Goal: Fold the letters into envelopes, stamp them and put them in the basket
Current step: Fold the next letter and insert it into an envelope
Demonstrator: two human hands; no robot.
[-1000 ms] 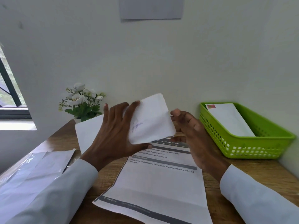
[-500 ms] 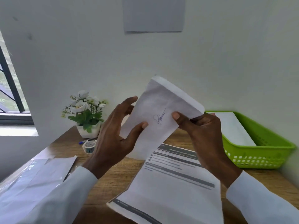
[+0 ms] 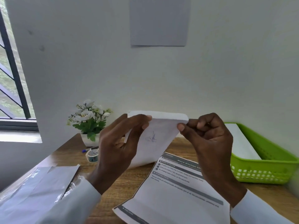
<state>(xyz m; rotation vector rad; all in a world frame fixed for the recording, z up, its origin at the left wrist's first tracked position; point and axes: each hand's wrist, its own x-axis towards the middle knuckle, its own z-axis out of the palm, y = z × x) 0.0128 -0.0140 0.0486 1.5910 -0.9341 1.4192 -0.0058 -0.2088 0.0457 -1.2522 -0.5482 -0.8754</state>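
Fingers (image 3: pixel 146 122) of the left hand (image 3: pixel 119 147) and right hand (image 3: pixel 208 139) pinch the white envelope's (image 3: pixel 155 139) top corners, upright above the printed letter (image 3: pixel 178 194). Thin paper may crumple or slip from so light a pinch. Beyond the letter's right, the green basket (image 3: pixel 267 172) holds one envelope.

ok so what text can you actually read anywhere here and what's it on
"Store Kitchen Cl...", cut off by the right hand: heading on the printed letter on the table.
"STEPS TO FOLLOW": section bar on that letter.
Envelope: blue handwritten scribble, not legible.
Letter's body lines, tape roll, wall sheet: too small or blurred.
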